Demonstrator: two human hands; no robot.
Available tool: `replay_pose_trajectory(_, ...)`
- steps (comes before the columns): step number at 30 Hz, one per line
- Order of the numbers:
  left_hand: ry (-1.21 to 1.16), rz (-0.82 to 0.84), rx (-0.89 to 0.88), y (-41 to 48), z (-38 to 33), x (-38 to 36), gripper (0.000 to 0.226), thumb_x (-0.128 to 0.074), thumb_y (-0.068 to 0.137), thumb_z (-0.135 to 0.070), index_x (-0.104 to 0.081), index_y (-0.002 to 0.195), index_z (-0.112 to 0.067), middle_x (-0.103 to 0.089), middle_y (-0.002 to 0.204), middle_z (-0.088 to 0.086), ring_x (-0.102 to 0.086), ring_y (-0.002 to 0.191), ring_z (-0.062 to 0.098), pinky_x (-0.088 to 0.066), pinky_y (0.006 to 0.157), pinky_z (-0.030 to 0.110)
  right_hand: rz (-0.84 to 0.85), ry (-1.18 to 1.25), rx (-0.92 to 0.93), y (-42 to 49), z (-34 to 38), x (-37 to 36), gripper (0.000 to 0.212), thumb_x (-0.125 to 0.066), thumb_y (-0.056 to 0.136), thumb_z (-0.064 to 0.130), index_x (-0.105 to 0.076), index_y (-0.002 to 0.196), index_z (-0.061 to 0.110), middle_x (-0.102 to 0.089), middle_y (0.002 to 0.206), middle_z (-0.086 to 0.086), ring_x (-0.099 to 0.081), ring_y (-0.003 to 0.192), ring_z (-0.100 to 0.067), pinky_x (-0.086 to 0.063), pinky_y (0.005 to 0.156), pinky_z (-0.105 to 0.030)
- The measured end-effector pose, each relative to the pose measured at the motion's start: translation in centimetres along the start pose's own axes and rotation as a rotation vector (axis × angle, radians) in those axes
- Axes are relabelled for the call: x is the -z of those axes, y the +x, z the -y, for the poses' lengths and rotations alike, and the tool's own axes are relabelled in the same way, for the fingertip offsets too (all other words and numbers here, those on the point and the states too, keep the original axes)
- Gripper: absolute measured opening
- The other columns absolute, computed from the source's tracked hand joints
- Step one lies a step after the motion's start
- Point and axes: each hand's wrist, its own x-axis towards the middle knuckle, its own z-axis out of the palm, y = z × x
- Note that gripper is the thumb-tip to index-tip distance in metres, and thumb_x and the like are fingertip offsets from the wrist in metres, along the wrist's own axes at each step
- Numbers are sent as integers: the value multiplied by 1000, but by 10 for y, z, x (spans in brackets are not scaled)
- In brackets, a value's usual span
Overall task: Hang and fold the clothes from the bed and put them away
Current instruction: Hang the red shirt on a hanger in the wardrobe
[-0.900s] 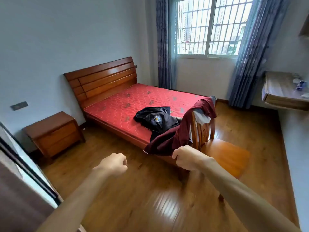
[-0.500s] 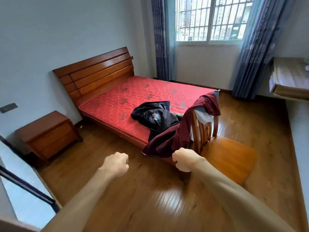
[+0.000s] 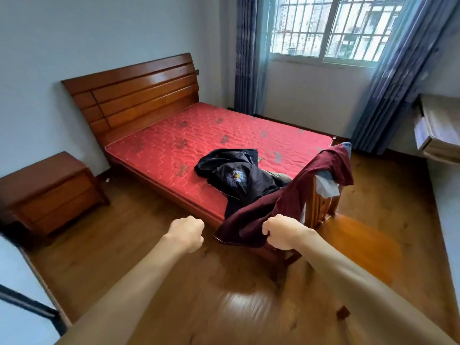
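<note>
Far left there's a wooden nightstand point(image 3: 49, 192) against the wall, just beside the bed point(image 3: 159, 155), which has a slatted wooden headboard point(image 3: 134, 95) and a bare red quilted mattress. The floor point(image 3: 149, 282) is glossy wood.

Left hand point(image 3: 186, 232) is out in front over the floor, fingers curled into a fist with nothing in it, a bit short of the bed's near corner.

On the mattress near the foot end lies a crumpled dark jacket point(image 3: 239, 178) with a small pale emblem showing, one part hanging over the bed's edge. Right next to it a maroon garment point(image 3: 286, 207) is draped over the back of a wooden chair point(image 3: 353, 240) and hangs down on the bed side. A pale grey cloth point(image 3: 326, 188) pokes out from under it at the top of the chair back.

Right hand point(image 3: 283, 232) is curled up too, sitting right at the lower hem of the maroon garment. The fabric edge runs in behind the knuckles, so honestly I can't tell if it's actually gripping the cloth or just in front of it.

Further right: barred window point(image 3: 331, 28), blue curtains point(image 3: 388, 83) either side, and a pale wall-mounted surface point(image 3: 438, 128) at the edge, blurry.
</note>
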Motion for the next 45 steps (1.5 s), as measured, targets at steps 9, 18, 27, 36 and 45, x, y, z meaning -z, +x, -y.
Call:
replay_pose_trajectory(9,-36,59,-71,86,93,2,25,-48,94,-21,-62,112,-12,-66,114,10,-65,103,31,-49,84,36,41,108,-85,99,31,33,35,-51,89,15,-69,119,21,-68,118,-5,-64,106,-26,-53,92,-39)
replay_pose_trajectory(18,-37,215,-143,164,127,-15,29,-48,94,-25,-64,116,-15,-66,117,8,-65,105,29,-50,84,35,129,176,-137,174,24,29,34,-52,90,16,-68,120,18,-69,117,-6,-66,103,-25,-55,91,-38)
replay_pose_trajectory(27,-43,303,-208,280,115,12,32,-50,95,-26,-63,122,-15,-65,121,8,-63,107,27,-52,89,37,199,239,-219,271,-42,36,32,-52,87,14,-70,114,16,-69,116,-8,-65,104,-28,-54,91,-37)
replay_pose_trajectory(36,-8,257,-298,436,71,86,29,-51,94,-31,-65,116,-19,-67,116,5,-64,102,25,-54,87,37,128,303,-286,348,-145,86,28,-49,80,8,-70,99,4,-72,102,-15,-66,98,-35,-56,85,-42)
replay_pose_trajectory(45,101,295,-522,533,-29,117,26,-50,91,-28,-66,108,-17,-66,114,7,-63,105,30,-51,84,33,67,413,-444,340,-225,99,32,-51,87,13,-70,112,12,-71,114,-7,-63,108,-27,-52,94,-38)
